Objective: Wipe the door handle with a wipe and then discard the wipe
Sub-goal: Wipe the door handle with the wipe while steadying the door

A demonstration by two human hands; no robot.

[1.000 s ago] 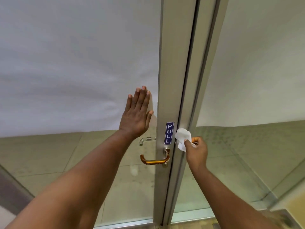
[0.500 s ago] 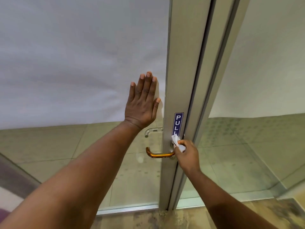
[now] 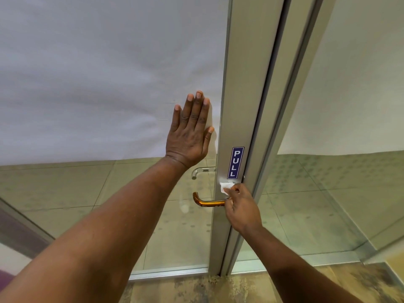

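Head view: left hand [image 3: 189, 136] flat, fingers spread, palm pressed on frosted white glass door panel [image 3: 98, 73], just beside brushed aluminium door stile [image 3: 238, 106]. Right hand [image 3: 241, 206] pinched around crumpled white wipe [image 3: 225, 187], pressing it on stile at base of curved brass lever handle [image 3: 207, 201], just below blue PULL sticker [image 3: 235, 162]. Handle's free end points left, clear of both arms. Silver lever [image 3: 200, 171] shows through glass behind. Narrow dark gap separates stile from adjoining aluminium frame [image 3: 290, 106]. Mottled tan floor [image 3: 196, 289] below
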